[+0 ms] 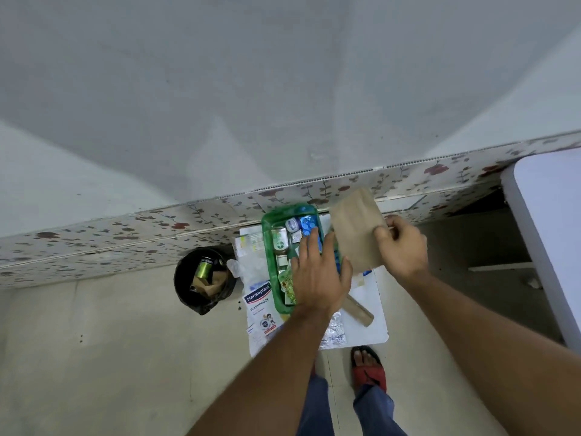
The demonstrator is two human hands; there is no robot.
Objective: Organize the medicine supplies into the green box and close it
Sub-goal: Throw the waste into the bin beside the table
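Note:
The green box (269, 247) lies open on a small white table (374, 322), holding a small glass bottle (279, 240), a white jar (293, 224), blue blister packs (308, 222) and a green sachet (287, 283). My left hand (317, 272) rests flat over the box's right side, fingers spread, holding nothing. My right hand (401, 243) grips the right edge of a brown paper packet (356, 228), held above the box's right rim. A Hansaplast packet (259, 305), a silver foil strip (334, 332) and a brown tube (360, 309) lie on the table.
A black bin (201, 278) with a green can and scraps stands left of the table. A floral-patterned board (94, 243) runs along the wall behind. A white table edge (547, 240) is at the right. My sandalled foot (369, 366) is below the table.

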